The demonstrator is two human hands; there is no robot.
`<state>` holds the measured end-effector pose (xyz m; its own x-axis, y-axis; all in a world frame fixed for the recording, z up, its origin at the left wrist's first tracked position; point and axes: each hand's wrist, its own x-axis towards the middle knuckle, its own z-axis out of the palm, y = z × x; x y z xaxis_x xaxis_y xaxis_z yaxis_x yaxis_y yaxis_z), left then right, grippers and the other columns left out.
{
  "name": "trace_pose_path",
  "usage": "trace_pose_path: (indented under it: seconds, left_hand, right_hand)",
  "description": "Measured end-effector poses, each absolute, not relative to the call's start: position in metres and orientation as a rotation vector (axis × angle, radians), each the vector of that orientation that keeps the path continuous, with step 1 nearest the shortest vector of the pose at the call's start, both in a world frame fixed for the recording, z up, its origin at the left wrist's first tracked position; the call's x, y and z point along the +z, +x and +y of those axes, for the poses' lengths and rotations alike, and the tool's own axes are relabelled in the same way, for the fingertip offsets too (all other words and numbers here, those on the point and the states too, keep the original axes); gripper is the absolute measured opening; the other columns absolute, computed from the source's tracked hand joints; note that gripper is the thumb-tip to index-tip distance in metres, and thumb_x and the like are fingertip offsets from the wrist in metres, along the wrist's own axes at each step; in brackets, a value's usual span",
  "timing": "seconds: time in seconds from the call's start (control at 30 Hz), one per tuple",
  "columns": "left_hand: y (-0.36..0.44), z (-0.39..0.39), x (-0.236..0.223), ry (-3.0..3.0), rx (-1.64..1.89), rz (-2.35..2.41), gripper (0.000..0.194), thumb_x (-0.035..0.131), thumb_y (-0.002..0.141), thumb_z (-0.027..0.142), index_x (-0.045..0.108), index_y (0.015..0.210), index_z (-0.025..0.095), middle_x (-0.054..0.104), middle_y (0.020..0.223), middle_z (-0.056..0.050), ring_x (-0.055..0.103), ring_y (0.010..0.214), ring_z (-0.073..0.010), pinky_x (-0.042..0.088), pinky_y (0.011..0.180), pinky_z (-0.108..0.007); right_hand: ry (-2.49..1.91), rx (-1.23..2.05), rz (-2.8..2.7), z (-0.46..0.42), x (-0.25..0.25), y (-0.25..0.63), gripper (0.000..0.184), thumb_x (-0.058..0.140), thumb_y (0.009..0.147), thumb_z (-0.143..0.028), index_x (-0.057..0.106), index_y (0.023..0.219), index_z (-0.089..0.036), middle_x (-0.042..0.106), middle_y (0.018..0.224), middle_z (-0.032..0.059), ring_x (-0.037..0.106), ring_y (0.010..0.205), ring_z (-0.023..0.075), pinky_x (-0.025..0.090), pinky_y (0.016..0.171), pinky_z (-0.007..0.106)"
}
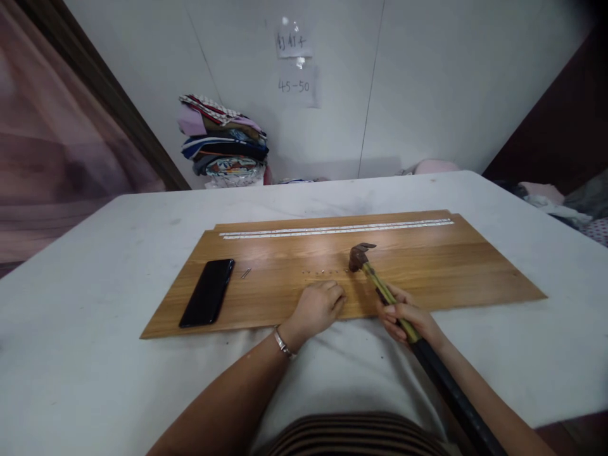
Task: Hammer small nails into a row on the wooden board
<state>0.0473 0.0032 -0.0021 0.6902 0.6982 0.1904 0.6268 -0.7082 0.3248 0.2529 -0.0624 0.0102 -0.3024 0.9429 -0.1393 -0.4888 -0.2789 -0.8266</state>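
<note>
Gripping a claw hammer (433, 363) partway along its handle, the right hand (414, 315) sits apart from the left hand (319, 305), which rests curled at the near middle of a wooden board (479, 272); whether it pinches anything, I cannot tell. The hammer's head is above the board's middle. Likely stiff and head-heavy, it should hold best by the dark grip (456, 396) nearer the body.

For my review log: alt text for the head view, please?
A right hand grips a yellow and black claw hammer, its brown metal head over a wood-grain board. The left hand rests on the board near small specks, possibly nail heads. A black rectangular phone and thin silver nails lie at left, two white strips near the far edge.
</note>
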Motion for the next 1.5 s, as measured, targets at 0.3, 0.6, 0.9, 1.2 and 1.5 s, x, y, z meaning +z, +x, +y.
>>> trace_pose_path:
  seconds: [0.3, 0.6, 0.9, 1.2, 1.5]
  left_hand:
    - [0.0464, 0.0031, -0.0028, 2.658, 0.458, 1.050, 0.015, 0.047, 0.090, 0.022, 0.059, 0.082, 0.018, 0.061, 0.080, -0.002, 0.055, 0.074, -0.0134, 0.041, 0.066, -0.024]
    - [0.0463, 0.0032, -0.0005, 2.637, 0.454, 1.054, 0.017, 0.045, 0.090, 0.023, 0.060, 0.082, 0.018, 0.061, 0.079, -0.002, 0.055, 0.074, -0.0135, 0.041, 0.067, -0.024]
    - [0.0464, 0.0034, -0.0009, 2.643, 0.434, 1.063, 0.015, 0.047, 0.089, 0.022, 0.060, 0.082, 0.018, 0.061, 0.079, -0.002, 0.055, 0.074, -0.0137, 0.041, 0.066, -0.024]
    - [0.0463, 0.0036, -0.0006, 2.632, 0.437, 1.059, 0.016, 0.047, 0.089, 0.023, 0.060, 0.083, 0.018, 0.061, 0.081, -0.002, 0.056, 0.075, -0.0138, 0.041, 0.067, -0.024]
    - [0.0461, 0.0034, -0.0019, 2.652, 0.446, 1.064, 0.016, 0.046, 0.090, 0.023, 0.060, 0.082, 0.018, 0.062, 0.080, -0.002, 0.056, 0.074, -0.0138, 0.040, 0.066, -0.024]
  right_hand:
    - [-0.777, 1.743, -0.865, -0.0633, 0.0088, 0.2538, 0.020, 0.065, 0.072, -0.022, 0.049, 0.084, -0.020, 0.047, 0.053, -0.0092, 0.031, 0.027, 0.0021, 0.027, 0.025, 0.012]
    - [-0.793, 1.763, -0.849, -0.0622, 0.0119, 0.2521, 0.018, 0.065, 0.072, -0.020, 0.049, 0.081, -0.020, 0.047, 0.052, -0.0091, 0.032, 0.027, 0.0021, 0.028, 0.027, 0.012]
    - [-0.766, 1.753, -0.840, -0.0629, 0.0085, 0.2530, 0.018, 0.065, 0.071, -0.020, 0.050, 0.082, -0.019, 0.048, 0.052, -0.0091, 0.032, 0.026, 0.0017, 0.027, 0.025, 0.011]
    - [-0.786, 1.759, -0.846, -0.0624, 0.0103, 0.2529, 0.021, 0.065, 0.071, -0.021, 0.050, 0.085, -0.020, 0.047, 0.051, -0.0092, 0.032, 0.027, 0.0026, 0.026, 0.026, 0.012]
    - [-0.774, 1.768, -0.848, -0.0630, 0.0089, 0.2534, 0.021, 0.064, 0.072, -0.019, 0.051, 0.088, -0.020, 0.048, 0.052, -0.0089, 0.032, 0.027, 0.0024, 0.028, 0.026, 0.012]
